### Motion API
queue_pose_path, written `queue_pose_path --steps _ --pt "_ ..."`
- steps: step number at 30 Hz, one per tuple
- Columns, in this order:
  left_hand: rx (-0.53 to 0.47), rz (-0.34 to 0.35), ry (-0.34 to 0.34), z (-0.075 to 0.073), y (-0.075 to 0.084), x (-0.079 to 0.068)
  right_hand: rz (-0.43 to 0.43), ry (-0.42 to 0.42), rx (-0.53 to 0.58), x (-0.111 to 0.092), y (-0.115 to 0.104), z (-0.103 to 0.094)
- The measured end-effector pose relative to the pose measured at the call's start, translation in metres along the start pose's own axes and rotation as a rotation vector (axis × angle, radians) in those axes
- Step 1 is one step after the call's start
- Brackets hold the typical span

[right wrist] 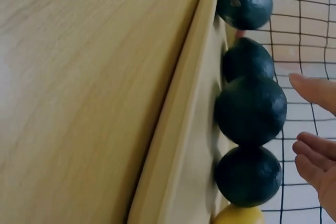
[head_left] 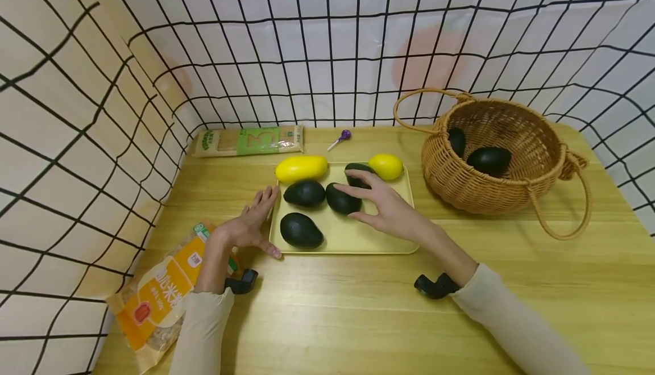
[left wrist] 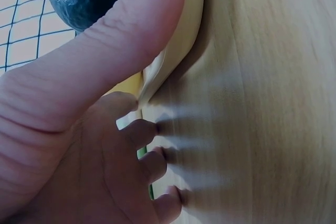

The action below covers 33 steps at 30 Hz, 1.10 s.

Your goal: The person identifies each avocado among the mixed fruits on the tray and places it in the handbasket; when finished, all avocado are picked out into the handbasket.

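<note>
On a pale yellow tray [head_left: 368,242] lie several dark green avocados, a long yellow fruit [head_left: 301,169] and a lemon [head_left: 386,166]. My left hand [head_left: 248,224] is spread at the tray's left edge, thumb and fingers touching the table, beside the nearest avocado [head_left: 301,230]. Over the middle of the tray, my right hand [head_left: 386,204] has its fingers and thumb apart above the central avocado [head_left: 343,199]. A gap shows between that hand and the avocados in the right wrist view. Its fingers partly hide the rear avocado [head_left: 360,175].
A wicker basket [head_left: 476,196] with two avocados inside stands right of the tray, its handles folded outward. Behind are a noodle packet [head_left: 249,141] and a purple lollipop [head_left: 345,134]. An orange food bag [head_left: 162,290] lies under the left forearm. Black wire grid [head_left: 332,51] encloses the table.
</note>
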State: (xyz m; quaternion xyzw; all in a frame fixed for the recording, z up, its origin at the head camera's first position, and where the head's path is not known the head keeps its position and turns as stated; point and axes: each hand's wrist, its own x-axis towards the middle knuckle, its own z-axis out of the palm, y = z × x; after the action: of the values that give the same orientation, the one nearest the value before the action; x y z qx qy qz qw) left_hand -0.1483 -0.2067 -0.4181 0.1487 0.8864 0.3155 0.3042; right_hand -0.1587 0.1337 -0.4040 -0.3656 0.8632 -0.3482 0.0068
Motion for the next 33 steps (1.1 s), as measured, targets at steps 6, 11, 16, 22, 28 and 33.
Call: queue_pose_path --steps 6,11,16,22,28,33 --pt "-0.003 0.003 -0.001 0.0 0.001 -0.001 -0.019 -0.029 -0.076 0.006 0.0 0.009" --pt "-0.004 0.005 0.001 -0.001 0.001 -0.001 -0.045 -0.039 -0.182 0.009 0.0 0.014" --pt "0.006 -0.002 -0.002 0.0 0.002 -0.002 -0.088 -0.035 -0.319 0.011 0.002 0.018" --pt "0.016 -0.013 -0.007 0.0 0.001 -0.002 -0.102 -0.019 -0.362 0.011 0.003 0.021" --pt "0.006 -0.008 -0.006 0.0 0.001 -0.001 -0.11 -0.005 -0.36 0.01 0.005 0.017" --pt "0.006 -0.006 -0.005 0.0 0.001 -0.001 -0.123 -0.034 -0.339 0.007 0.005 0.013"
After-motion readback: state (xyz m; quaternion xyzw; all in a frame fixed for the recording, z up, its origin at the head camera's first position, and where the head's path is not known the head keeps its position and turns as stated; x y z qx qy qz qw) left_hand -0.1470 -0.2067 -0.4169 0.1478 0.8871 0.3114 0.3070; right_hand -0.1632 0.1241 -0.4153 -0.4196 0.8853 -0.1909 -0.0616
